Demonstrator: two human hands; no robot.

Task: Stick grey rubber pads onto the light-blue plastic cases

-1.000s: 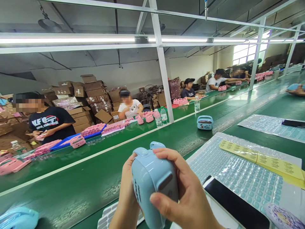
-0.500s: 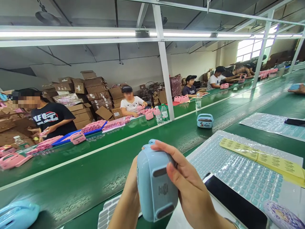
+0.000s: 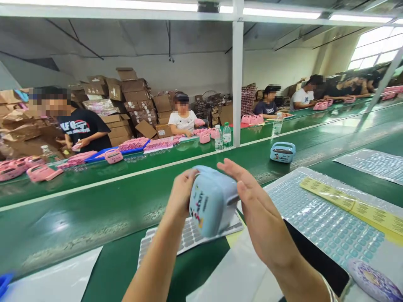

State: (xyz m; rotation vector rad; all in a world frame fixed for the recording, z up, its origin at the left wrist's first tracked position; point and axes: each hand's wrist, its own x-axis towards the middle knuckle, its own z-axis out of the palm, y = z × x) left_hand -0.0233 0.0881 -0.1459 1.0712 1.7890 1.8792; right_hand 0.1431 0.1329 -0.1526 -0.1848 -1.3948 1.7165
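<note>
My left hand (image 3: 181, 195) grips a light-blue plastic device (image 3: 211, 201) with colourful lettering on its side, held above the near edge of the green bench. My right hand (image 3: 252, 197) is beside the device's right face, fingers stretched out straight, the palm against or very close to it. Below the device lies a sheet of small grey pads (image 3: 192, 235). A second blue device (image 3: 282, 152) stands on the green conveyor belt (image 3: 94, 209) further away.
A bubble sheet of blue pads (image 3: 317, 222) with yellow label strips (image 3: 352, 205) lies to the right, a black phone (image 3: 317, 260) beside it. Water bottles (image 3: 223, 136) stand by a white post. Across the belt several people sit among pink devices (image 3: 113, 156) and cardboard boxes.
The view has swung left and down. The blue device turned so its lettered side shows. My right hand let go of it and its fingers straightened out.
</note>
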